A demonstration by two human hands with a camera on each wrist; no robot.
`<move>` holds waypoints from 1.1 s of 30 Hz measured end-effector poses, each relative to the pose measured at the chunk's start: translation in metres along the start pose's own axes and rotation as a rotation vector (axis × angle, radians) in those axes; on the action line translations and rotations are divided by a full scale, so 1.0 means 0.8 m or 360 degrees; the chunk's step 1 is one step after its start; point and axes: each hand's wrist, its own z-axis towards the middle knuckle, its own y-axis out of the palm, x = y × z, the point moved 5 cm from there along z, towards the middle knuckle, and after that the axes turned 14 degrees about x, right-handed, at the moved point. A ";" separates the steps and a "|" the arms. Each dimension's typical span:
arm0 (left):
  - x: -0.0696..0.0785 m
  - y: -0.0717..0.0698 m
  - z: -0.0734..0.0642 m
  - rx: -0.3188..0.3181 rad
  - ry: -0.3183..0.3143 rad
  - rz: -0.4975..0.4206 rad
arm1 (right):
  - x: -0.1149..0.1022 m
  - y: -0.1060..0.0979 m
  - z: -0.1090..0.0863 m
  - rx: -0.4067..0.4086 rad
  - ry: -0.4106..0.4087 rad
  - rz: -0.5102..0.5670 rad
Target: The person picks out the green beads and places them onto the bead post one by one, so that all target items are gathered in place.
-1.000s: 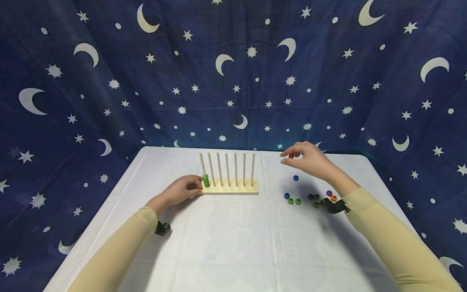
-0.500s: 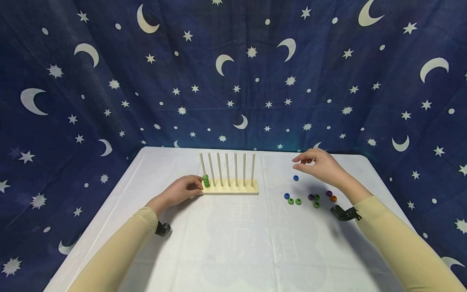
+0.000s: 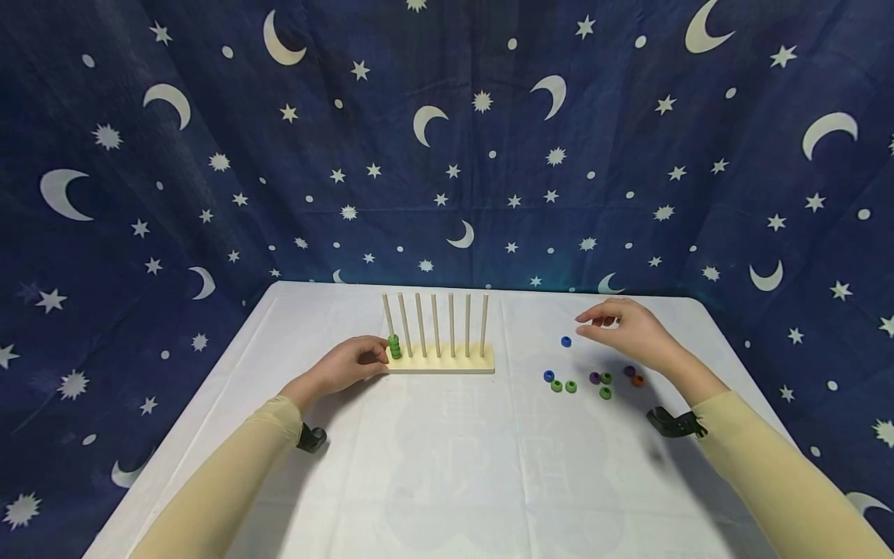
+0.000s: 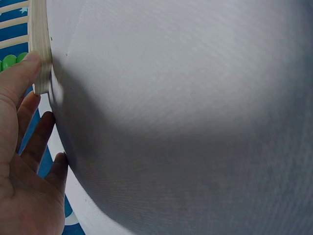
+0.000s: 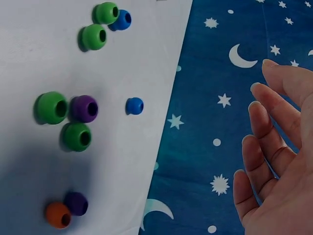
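Observation:
A pale wooden peg rack [image 3: 447, 363] with several upright rods stands toward the back of the table. My left hand [image 3: 344, 363] pinches the left end of its base between thumb and index finger; in the left wrist view the thumb [image 4: 24, 73] lies along the near face. Green beads [image 3: 394, 347] are stacked on the leftmost rod. To the right, my right hand [image 3: 627, 332] hovers over the back of the table, fingers loosely bent with nothing between them. Nearest to it lies a lone blue bead [image 3: 566, 341].
More loose beads lie on the white table [image 3: 447, 466]: a blue bead [image 3: 549, 376] with two green ones, a purple bead [image 5: 84, 108] between two green ones, and an orange bead [image 5: 58, 215] against another purple one. A dark star-patterned cloth [image 3: 447, 155] hangs behind the table.
My right hand has moved right and a little toward me, from left of the lone blue bead to right of it. The left hand, rack and beads stay put.

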 end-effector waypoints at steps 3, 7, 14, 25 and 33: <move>0.001 0.000 -0.001 0.0003 0.0003 -0.0007 | 0.007 0.001 -0.004 -0.0019 0.0015 -0.0009; 0.001 0.000 -0.002 0.0000 -0.0009 -0.0017 | 0.015 0.002 -0.010 -0.0035 0.0045 -0.0023; 0.000 0.000 -0.002 -0.0006 -0.0021 -0.0024 | 0.026 0.003 -0.020 -0.0016 0.0032 -0.0036; 0.001 0.000 -0.001 -0.0016 -0.0019 -0.0024 | 0.045 0.006 -0.037 -0.0024 0.0051 -0.0051; -0.003 0.000 -0.001 -0.0012 -0.0042 0.0005 | 0.055 0.006 -0.046 -0.0026 0.0071 -0.0010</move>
